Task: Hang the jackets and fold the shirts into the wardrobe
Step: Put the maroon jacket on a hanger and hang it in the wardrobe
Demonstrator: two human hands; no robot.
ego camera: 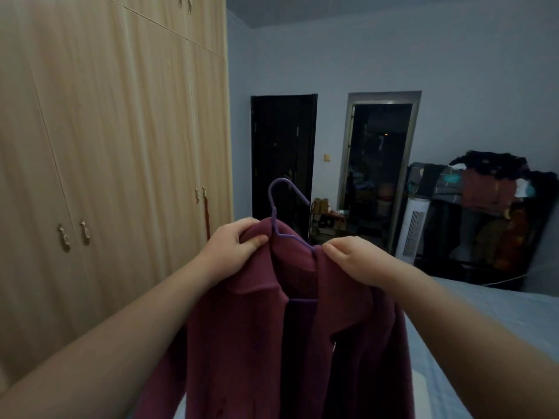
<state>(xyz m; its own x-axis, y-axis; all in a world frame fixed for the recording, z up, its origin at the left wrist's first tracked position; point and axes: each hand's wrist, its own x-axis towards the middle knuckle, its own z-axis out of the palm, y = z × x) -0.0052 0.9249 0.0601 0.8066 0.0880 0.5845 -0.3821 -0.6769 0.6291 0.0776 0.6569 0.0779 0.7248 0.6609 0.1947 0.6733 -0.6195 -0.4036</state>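
Jacket: a dark red jacket (242, 343) hangs in front of the person, held up in the air between both hands, above the edge of the bed (484, 322).
Left hand: the left hand (233, 246) grasps the jacket's left shoulder; fingers are curled over the cloth and the thumb presses on the front.
Right hand: the right hand (354, 258) pinches the jacket's right shoulder near the collar, fingers bent round the cloth.
Hanger: a purple hanger (279, 207) sits inside the jacket; its hook stands up between the two hands.
Wardrobe: the light wooden wardrobe (115, 131) is on the left, its doors closed.
Far side: a dark door (282, 152), an open doorway (378, 164), a white tower appliance (413, 228) and a rack piled with clothes (490, 213).
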